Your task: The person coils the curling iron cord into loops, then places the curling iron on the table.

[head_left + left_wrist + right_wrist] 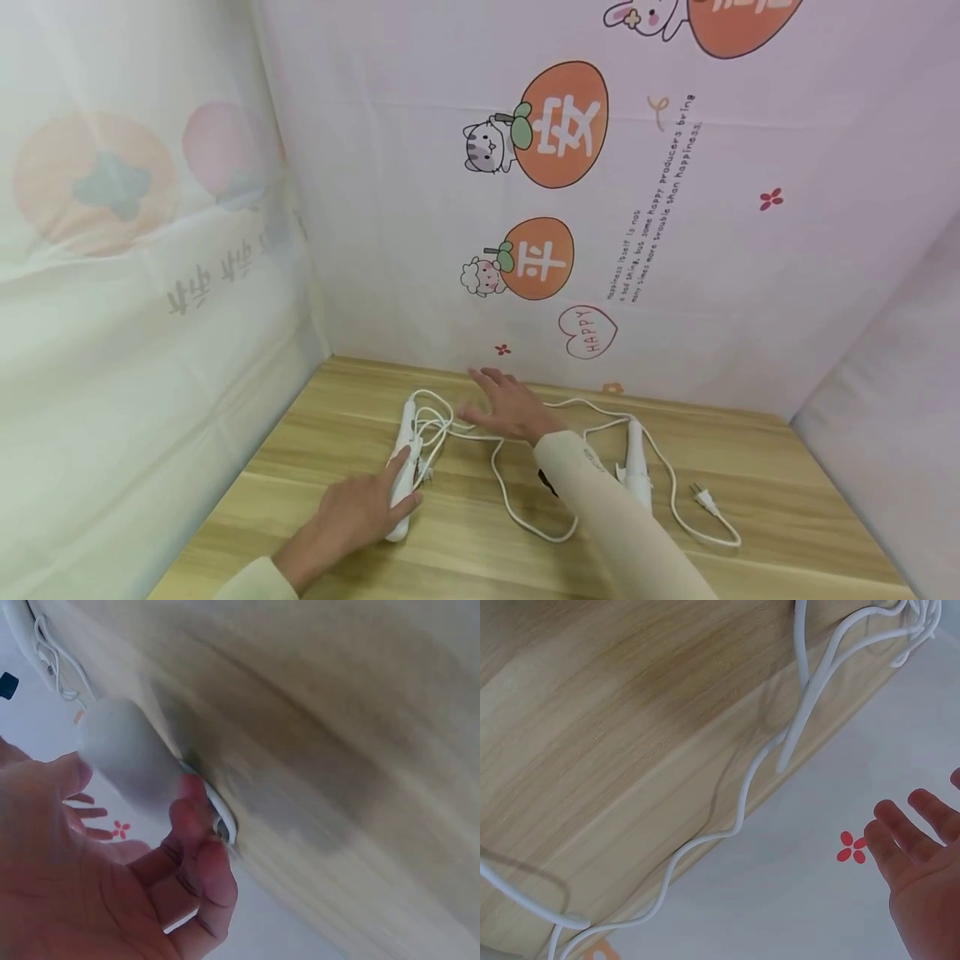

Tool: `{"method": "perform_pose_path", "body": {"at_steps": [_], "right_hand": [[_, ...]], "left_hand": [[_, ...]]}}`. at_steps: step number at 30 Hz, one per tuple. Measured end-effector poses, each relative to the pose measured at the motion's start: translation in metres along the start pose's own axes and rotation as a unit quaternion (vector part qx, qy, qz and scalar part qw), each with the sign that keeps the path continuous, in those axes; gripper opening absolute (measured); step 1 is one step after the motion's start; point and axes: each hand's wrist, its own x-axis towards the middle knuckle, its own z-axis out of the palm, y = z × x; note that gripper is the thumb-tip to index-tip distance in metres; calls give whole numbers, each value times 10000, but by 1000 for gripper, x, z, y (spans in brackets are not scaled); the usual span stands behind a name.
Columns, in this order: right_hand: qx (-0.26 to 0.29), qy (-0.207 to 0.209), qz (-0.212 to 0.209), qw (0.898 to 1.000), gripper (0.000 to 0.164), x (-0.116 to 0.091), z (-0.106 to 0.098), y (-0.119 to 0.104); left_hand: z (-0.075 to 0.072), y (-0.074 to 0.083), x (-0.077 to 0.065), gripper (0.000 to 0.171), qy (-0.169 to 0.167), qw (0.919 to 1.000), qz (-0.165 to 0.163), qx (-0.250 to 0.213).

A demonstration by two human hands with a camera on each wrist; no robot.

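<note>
My left hand (363, 504) holds a white hair-styling iron (406, 442), its fingers and thumb round the body. In the left wrist view the iron's rounded end (124, 750) stands out between the thumb and curled fingers (214, 877). The iron's white cord (431, 396) lies in loose loops beside it, partly behind the iron. My right hand (513, 406) is over the back of the table with fingers spread, nothing in its grasp. In the right wrist view, white cords (742, 795) run along the table's back edge, apart from the fingers (907, 829).
A second white styling iron (636, 462) lies to the right, partly covered by my right sleeve (600, 500). Its cord bends round to a two-pin plug (705, 500). Printed fabric (420, 208) walls in the wooden table (465, 550) at the back and sides.
</note>
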Motion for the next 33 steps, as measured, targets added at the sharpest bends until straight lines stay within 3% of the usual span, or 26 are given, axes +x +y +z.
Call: {"method": "perform_pose_path", "body": {"at_steps": [10, 18, 22, 26, 33], "right_hand": [[-42, -69, -112, 9999, 83, 5, -1, -11], [-6, -146, -57, 9999, 83, 5, 3, -14], [52, -159, -114, 9998, 88, 6, 6, -13], [38, -223, -124, 9997, 94, 7, 10, -13], [76, -242, -225, 9994, 87, 9, 12, -18]], "left_hand": [[12, -8, -1, 85, 132, 9979, 13, -633], [16, -14, -3, 90, 131, 9876, -138, -1559], [19, -22, -4, 88, 91, 9774, -379, -2076], [17, -32, -8, 78, -93, 9624, -612, -2645], [7, -52, -14, 68, -537, 9437, -643, -3200]]}}
